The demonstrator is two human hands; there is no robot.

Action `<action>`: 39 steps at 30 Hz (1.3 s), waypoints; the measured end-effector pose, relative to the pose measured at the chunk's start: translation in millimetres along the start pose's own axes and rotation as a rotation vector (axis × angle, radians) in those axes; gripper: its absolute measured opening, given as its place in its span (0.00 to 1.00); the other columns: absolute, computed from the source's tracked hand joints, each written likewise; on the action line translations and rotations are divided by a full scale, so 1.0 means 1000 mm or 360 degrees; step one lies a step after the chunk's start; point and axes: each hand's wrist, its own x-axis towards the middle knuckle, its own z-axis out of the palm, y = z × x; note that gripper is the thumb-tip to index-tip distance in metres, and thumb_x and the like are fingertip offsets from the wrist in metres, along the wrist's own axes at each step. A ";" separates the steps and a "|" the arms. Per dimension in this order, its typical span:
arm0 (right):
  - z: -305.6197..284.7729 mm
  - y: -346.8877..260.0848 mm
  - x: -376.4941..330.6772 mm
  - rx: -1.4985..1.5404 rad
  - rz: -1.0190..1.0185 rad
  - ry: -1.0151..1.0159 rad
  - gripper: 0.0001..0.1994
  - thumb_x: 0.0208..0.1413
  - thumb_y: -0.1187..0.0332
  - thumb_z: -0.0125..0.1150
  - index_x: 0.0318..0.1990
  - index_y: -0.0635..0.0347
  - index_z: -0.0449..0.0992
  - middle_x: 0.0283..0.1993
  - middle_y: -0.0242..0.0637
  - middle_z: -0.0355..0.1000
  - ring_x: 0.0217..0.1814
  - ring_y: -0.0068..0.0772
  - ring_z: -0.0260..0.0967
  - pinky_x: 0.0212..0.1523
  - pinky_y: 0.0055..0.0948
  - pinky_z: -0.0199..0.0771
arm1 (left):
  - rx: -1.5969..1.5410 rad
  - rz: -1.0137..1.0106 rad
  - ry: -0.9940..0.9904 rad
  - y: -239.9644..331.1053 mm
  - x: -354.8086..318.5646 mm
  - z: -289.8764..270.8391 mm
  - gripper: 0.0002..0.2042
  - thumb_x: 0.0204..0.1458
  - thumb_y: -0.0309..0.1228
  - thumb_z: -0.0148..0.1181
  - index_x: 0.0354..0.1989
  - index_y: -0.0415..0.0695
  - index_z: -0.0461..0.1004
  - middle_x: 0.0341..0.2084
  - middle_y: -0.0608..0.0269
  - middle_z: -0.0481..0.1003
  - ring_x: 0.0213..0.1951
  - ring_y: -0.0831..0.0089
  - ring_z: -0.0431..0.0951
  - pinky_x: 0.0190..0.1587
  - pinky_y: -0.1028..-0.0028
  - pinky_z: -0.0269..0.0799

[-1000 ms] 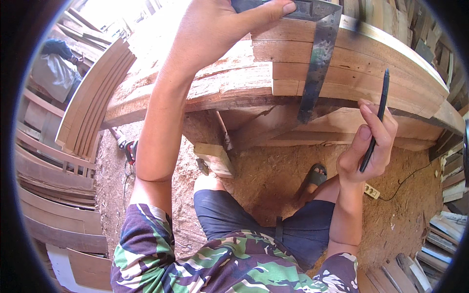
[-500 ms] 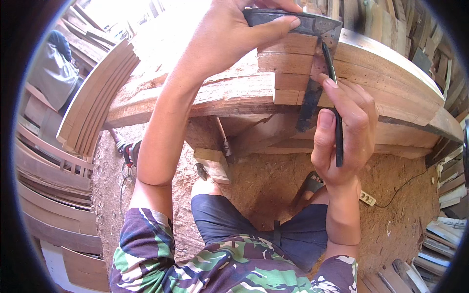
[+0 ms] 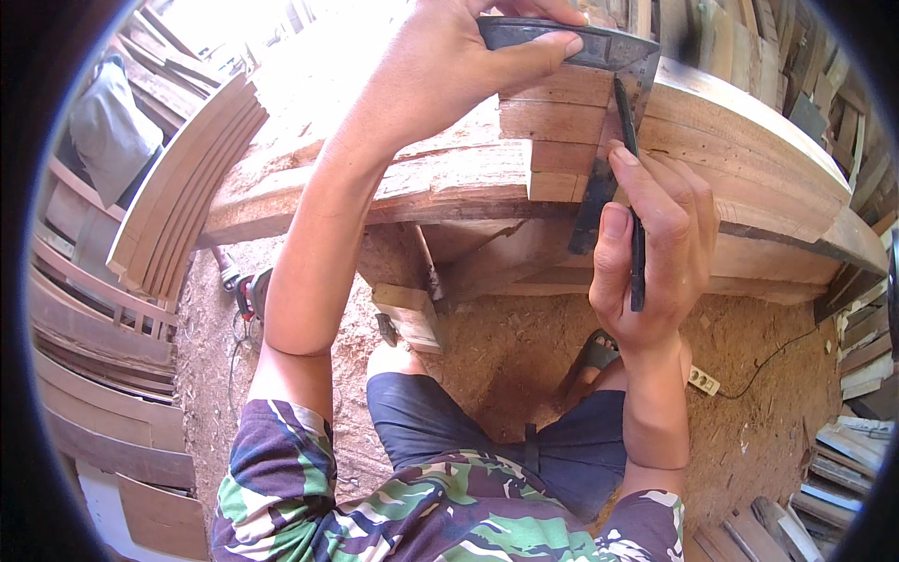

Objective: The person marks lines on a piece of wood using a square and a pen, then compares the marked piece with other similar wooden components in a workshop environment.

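My left hand (image 3: 468, 61) is closed around the dark stock of a try square (image 3: 599, 155), thumb along its near side. The stock lies at the far edge of a stack of curved wooden pieces (image 3: 562, 122), and the metal blade runs toward me across them, its end poking past the near edge. In my right hand (image 3: 660, 239) is a slim black pen (image 3: 638, 244), pinched between thumb and fingers. Its tip rests at or very near the blade's edge, close to the stock; any mark there is too small to see.
A thick wooden beam (image 3: 449, 187) bears the stack. Curved slats (image 3: 183, 187) lean together at left, near a power tool (image 3: 248, 290) on the sawdust floor. At right lie a power strip (image 3: 703, 381) with its cable and piled boards (image 3: 847, 468). A person (image 3: 112, 131) is at far left.
My right hand and the pen have shifted slightly left, and the pen stands more upright along the blade. My left hand and the square have moved very slightly right in view.
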 end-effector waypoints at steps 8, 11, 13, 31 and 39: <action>0.005 0.002 -0.003 -0.0128 -0.0049 -0.0002 0.20 0.56 0.71 0.66 0.58 0.58 0.81 0.51 0.42 0.80 0.50 0.47 0.76 0.55 0.47 0.73 | 0.0062 -0.0125 -0.0041 -0.002 0.004 -0.002 0.07 0.64 0.30 0.70 0.47 0.45 0.80 0.35 0.70 0.83 0.32 0.86 0.77 0.35 0.81 0.72; 0.002 -0.005 -0.002 -0.0273 -0.0030 -0.0084 0.21 0.54 0.69 0.66 0.58 0.57 0.81 0.51 0.40 0.80 0.50 0.45 0.75 0.57 0.45 0.71 | 0.0126 -0.0156 -0.0039 0.004 0.004 -0.001 0.07 0.64 0.30 0.70 0.47 0.45 0.80 0.35 0.70 0.83 0.32 0.86 0.77 0.35 0.81 0.72; 0.000 -0.012 -0.001 -0.0355 -0.0001 -0.0139 0.22 0.53 0.69 0.67 0.58 0.56 0.81 0.52 0.38 0.80 0.49 0.43 0.75 0.58 0.45 0.70 | 0.0154 -0.0148 -0.0034 0.005 0.004 -0.002 0.07 0.64 0.30 0.70 0.48 0.45 0.81 0.35 0.70 0.83 0.32 0.86 0.78 0.35 0.81 0.72; 0.002 -0.043 -0.045 -0.0322 0.0242 -0.0370 0.20 0.57 0.68 0.65 0.59 0.58 0.79 0.51 0.38 0.79 0.49 0.43 0.75 0.59 0.50 0.71 | 0.0089 -0.0180 -0.0069 -0.002 0.002 -0.005 0.10 0.66 0.35 0.68 0.50 0.47 0.79 0.37 0.65 0.85 0.34 0.82 0.80 0.38 0.76 0.76; 0.001 -0.044 -0.046 -0.0293 0.0258 -0.0361 0.21 0.59 0.69 0.65 0.61 0.58 0.78 0.51 0.38 0.79 0.49 0.44 0.74 0.58 0.48 0.70 | 0.0258 -0.0100 -0.0073 0.007 -0.001 -0.008 0.11 0.66 0.36 0.67 0.52 0.48 0.79 0.41 0.69 0.84 0.37 0.77 0.81 0.43 0.73 0.77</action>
